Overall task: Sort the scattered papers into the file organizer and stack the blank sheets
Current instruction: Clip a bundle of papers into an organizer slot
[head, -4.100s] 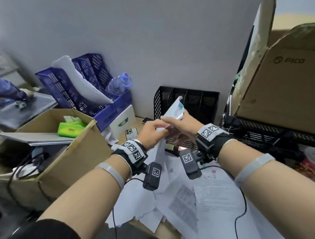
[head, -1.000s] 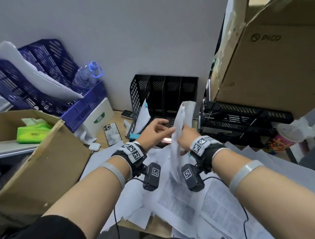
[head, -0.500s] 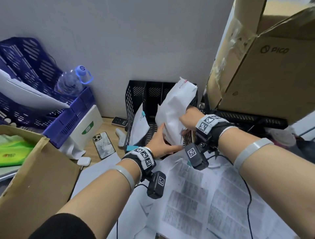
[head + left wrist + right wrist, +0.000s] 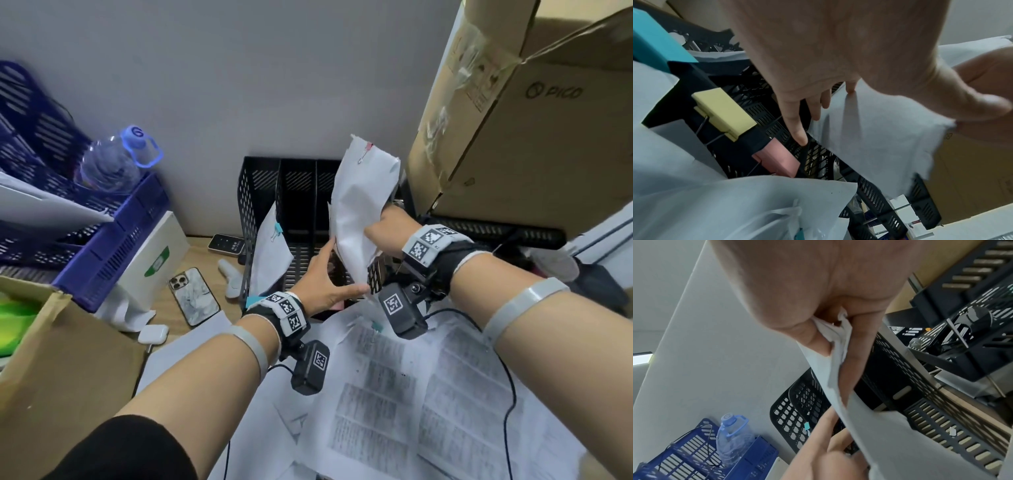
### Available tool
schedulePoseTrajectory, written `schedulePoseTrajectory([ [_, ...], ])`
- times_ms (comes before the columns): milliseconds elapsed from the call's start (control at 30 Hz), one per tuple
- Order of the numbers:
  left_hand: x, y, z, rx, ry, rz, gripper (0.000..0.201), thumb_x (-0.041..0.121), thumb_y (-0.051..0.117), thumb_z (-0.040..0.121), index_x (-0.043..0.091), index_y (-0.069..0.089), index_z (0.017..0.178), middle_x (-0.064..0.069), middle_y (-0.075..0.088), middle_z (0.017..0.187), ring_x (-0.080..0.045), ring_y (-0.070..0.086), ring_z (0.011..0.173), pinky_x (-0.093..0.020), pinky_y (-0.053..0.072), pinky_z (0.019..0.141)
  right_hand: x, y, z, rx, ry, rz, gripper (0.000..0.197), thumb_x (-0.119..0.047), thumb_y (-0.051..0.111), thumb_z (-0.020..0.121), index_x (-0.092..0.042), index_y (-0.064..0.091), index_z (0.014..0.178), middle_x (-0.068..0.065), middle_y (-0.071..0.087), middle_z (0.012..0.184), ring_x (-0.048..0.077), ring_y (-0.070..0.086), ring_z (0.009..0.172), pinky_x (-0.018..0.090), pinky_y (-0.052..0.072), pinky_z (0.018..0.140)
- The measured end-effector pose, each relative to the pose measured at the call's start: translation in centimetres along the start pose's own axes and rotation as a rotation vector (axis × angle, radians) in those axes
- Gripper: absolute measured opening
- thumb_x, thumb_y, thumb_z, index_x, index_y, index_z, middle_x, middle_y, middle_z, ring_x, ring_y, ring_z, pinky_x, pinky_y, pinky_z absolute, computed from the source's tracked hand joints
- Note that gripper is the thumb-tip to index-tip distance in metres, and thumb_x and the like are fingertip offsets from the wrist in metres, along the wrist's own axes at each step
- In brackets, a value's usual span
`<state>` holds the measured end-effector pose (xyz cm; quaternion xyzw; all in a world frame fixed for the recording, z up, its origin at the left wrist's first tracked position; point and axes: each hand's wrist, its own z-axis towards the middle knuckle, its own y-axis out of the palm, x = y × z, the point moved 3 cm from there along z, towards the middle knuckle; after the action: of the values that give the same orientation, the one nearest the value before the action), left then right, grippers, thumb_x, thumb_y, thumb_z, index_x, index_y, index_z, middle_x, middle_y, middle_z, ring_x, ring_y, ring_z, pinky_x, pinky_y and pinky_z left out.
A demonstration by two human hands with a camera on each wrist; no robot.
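**Inspector:** Head view first. Where is the clipped bundle and who has it?

**Assistant:** The paper bundle [image 4: 363, 212] stands on end above the right part of the black file organizer [image 4: 260, 192], which sits at the desk's rear edge against the wall. Its long axis runs near upright, clip end up, lower corner pointing down toward the slots. The right hand [image 4: 380, 229] grips it at mid-height from the right. The left hand [image 4: 325, 284] is nearer the slot mouth, fingers straight, touching the bundle's lower left edge. Another clipped set [image 4: 270, 246] already leans in the leftmost slot; printed sheets [image 4: 394, 394] lie on the desk near the front edge.

**Inspector:** Left wrist view?

**Assistant:** Left fingers [image 4: 797, 126] extended and spread, holding nothing; one tip meets a divider of the organizer [image 4: 777, 123], the others lie against the bundle [image 4: 879, 138].

**Inspector:** Right wrist view?

**Assistant:** Thumb and fingers [image 4: 812, 335] pinched tight on the crumpled edge of the bundle [image 4: 838, 369], which hangs down toward the organizer [image 4: 797, 410]. In my judgement, the move turns on lowering it straight into a slot
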<state>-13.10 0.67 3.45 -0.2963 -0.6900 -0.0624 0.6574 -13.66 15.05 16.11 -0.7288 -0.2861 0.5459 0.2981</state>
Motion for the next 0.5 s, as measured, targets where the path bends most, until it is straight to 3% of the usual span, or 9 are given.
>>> schedulePoseTrajectory([
  [67, 0.3, -0.4, 0.0, 0.084, -0.018, 0.083, 0.118, 0.060, 0.087, 0.058, 0.041, 0.020, 0.153, 0.003, 0.040, 0.146, -0.016, 0.046, 0.133, -0.038, 0.039, 0.114, -0.4, 0.4, 0.1, 0.024, -0.005, -0.001, 0.037, -0.002, 0.046, 0.091, -0.002, 0.052, 0.128, 0.021, 0.060, 0.124, 0.037, 0.058, 0.111, 0.030, 0.044, 0.084],
  [133, 0.2, -1.0, 0.2, 0.178, -0.046, 0.175, 0.100, 0.047, 0.083, 0.069, 0.042, 0.025, 0.151, 0.000, 0.048, 0.124, -0.020, 0.060, 0.103, -0.034, 0.052, 0.098, -0.6, 1.2, 0.3, 0.032, -0.033, 0.019, 0.038, -0.006, 0.048, 0.094, -0.001, 0.049, 0.131, 0.020, 0.060, 0.126, 0.036, 0.057, 0.113, 0.029, 0.044, 0.085],
  [200, -0.1, -1.6, 0.8, 0.220, -0.119, 0.326, 0.082, 0.033, 0.069, 0.085, 0.042, 0.024, 0.153, -0.008, 0.053, 0.118, -0.026, 0.062, 0.087, -0.036, 0.055, 0.086, -0.9, 2.1, 0.7, 0.017, -0.066, 0.075, 0.042, -0.015, 0.052, 0.094, -0.003, 0.047, 0.135, 0.016, 0.062, 0.126, 0.032, 0.059, 0.114, 0.028, 0.044, 0.086],
  [267, -0.8, -1.9, 1.5, 0.233, -0.209, 0.357, 0.077, 0.022, 0.061, 0.091, 0.039, 0.023, 0.155, -0.012, 0.060, 0.117, -0.030, 0.067, 0.094, -0.042, 0.058, 0.086, -1.1, 2.5, 1.3, 0.053, -0.088, 0.099, 0.034, -0.020, 0.052, 0.094, -0.007, 0.056, 0.125, 0.014, 0.068, 0.113, 0.029, 0.065, 0.103, 0.031, 0.047, 0.078],
  [300, -1.1, -1.9, 1.8, 0.233, -0.239, 0.316, 0.079, 0.017, 0.061, 0.091, 0.037, 0.022, 0.156, -0.012, 0.061, 0.116, -0.029, 0.067, 0.098, -0.043, 0.058, 0.088, -1.0, 2.6, 1.6, 0.090, -0.095, 0.087, 0.025, -0.021, 0.051, 0.094, -0.005, 0.062, 0.110, 0.017, 0.070, 0.100, 0.029, 0.069, 0.091, 0.034, 0.049, 0.072],
  [367, -1.7, -1.5, 2.4, 0.211, -0.260, 0.189, 0.085, 0.013, 0.064, 0.089, 0.037, 0.020, 0.157, -0.008, 0.061, 0.116, -0.024, 0.066, 0.103, -0.041, 0.057, 0.091, -0.7, 3.1, 2.2, 0.123, -0.074, 0.078, 0.024, -0.021, 0.048, 0.094, -0.003, 0.057, 0.081, 0.017, 0.068, 0.076, 0.023, 0.072, 0.066, 0.034, 0.055, 0.065],
  [400, -1.9, -1.2, 2.8, 0.193, -0.260, 0.114, 0.086, 0.014, 0.065, 0.087, 0.038, 0.021, 0.156, -0.006, 0.064, 0.115, -0.021, 0.067, 0.102, -0.041, 0.057, 0.091, -0.5, 3.6, 2.3, 0.115, -0.064, 0.097, 0.027, -0.021, 0.047, 0.094, -0.003, 0.055, 0.075, 0.013, 0.069, 0.070, 0.022, 0.072, 0.061, 0.039, 0.060, 0.066],
  [500, -3.9, -0.5, 3.6, 0.157, -0.251, 0.009, 0.077, 0.025, 0.061, 0.077, 0.040, 0.033, 0.147, -0.003, 0.074, 0.105, -0.024, 0.072, 0.096, -0.047, 0.059, 0.089, 0.7, 5.5, 2.7, 0.035, -0.039, 0.049, 0.027, -0.020, 0.048, 0.090, -0.004, 0.057, 0.070, 0.013, 0.074, 0.072, 0.028, 0.073, 0.070, 0.047, 0.060, 0.072],
])
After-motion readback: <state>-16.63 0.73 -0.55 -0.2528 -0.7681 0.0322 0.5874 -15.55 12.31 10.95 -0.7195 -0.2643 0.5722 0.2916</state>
